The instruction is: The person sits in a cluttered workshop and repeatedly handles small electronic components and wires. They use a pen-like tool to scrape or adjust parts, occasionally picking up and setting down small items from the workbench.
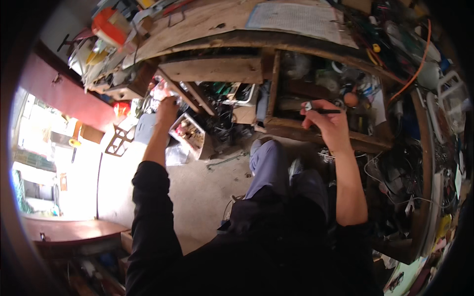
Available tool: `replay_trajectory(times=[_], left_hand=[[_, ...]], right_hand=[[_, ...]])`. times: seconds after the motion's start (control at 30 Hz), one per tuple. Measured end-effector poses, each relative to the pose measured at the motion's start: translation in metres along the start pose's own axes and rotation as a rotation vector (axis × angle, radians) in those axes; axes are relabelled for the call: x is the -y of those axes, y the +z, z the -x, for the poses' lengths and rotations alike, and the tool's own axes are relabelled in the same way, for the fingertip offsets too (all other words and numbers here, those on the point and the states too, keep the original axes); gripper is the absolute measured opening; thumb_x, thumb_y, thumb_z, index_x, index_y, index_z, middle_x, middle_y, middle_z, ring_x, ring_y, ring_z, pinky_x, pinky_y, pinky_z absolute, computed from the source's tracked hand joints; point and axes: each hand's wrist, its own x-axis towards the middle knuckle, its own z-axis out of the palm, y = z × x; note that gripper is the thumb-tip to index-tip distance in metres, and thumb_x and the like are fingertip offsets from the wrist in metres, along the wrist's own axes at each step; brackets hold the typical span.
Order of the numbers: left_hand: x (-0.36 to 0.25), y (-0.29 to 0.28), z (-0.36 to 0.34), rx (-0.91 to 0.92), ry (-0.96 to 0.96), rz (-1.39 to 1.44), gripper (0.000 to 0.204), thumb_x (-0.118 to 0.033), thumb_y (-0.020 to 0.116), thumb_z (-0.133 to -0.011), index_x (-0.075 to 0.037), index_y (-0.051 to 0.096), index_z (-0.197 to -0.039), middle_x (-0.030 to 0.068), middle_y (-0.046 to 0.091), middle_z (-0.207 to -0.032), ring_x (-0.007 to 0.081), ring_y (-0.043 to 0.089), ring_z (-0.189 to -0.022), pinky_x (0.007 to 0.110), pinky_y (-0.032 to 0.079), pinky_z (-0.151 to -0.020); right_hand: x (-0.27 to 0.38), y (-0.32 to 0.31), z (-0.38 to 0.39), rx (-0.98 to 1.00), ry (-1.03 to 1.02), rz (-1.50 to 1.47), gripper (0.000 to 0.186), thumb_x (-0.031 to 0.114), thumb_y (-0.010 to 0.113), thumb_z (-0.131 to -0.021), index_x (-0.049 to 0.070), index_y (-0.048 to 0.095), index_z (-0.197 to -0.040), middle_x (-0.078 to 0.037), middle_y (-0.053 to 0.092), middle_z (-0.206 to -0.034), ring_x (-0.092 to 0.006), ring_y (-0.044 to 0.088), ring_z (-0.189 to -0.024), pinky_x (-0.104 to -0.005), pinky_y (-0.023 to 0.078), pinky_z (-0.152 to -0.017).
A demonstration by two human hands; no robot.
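Note:
My right hand [326,123] is over an open wooden drawer [296,126], fingers closed round a slim dark tool [326,111] with a pale, shiny end. Its exact kind is too small to tell. Inside the drawer, near that hand, lie a round orange-brown thing [351,99] and clear plastic bags. My left hand [168,109] reaches to the far left, beside slanted wooden strips [185,93] and a pinkish plastic heap [160,90]. Its fingers look curled; whatever they may hold is hidden.
A wooden workbench [212,37] with a printed sheet [296,20] spans the far side. Below it stand an open box of small parts [190,134] and tangled dark cables [229,128]. A bright doorway [59,163] is at left; cluttered shelving with loose wires [395,187] lines the right.

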Motion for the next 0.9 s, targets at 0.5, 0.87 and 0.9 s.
replay_trajectory(times=[0.5,0.87,0.9], left_hand=[[-0.371,-0.074,0.064,-0.06,0.543,0.978,0.019,-0.007,0.075,-0.087,-0.001,0.074,-0.105,0.0147,0.073,-0.1,0.0308,0.071,-0.09,0.036,0.057,-0.078],[-0.375,-0.082,0.066,-0.383,0.829,0.485,0.01,-0.007,0.073,-0.081,-0.004,0.068,-0.088,0.0063,0.065,-0.088,0.0257,0.066,-0.079,0.037,0.055,-0.068],[-0.376,-0.082,0.067,-0.391,0.844,0.445,0.009,-0.007,0.073,-0.08,-0.005,0.066,-0.085,0.0057,0.062,-0.085,0.0251,0.065,-0.078,0.037,0.054,-0.067]], right_hand=[[-0.006,-0.012,0.002,0.022,-0.034,0.085,0.024,0.016,0.071,-0.098,-0.005,0.068,-0.11,-0.009,0.073,-0.092,-0.0129,0.068,-0.075,-0.0264,0.054,-0.071],[-0.011,-0.004,0.006,-0.003,-0.017,0.144,0.021,0.012,0.075,-0.094,-0.004,0.068,-0.105,-0.005,0.069,-0.084,-0.01,0.065,-0.072,-0.0243,0.052,-0.066],[-0.012,-0.003,0.006,-0.01,-0.025,0.159,0.021,0.011,0.076,-0.094,-0.005,0.068,-0.105,-0.005,0.069,-0.083,-0.0096,0.064,-0.071,-0.0242,0.052,-0.064]])
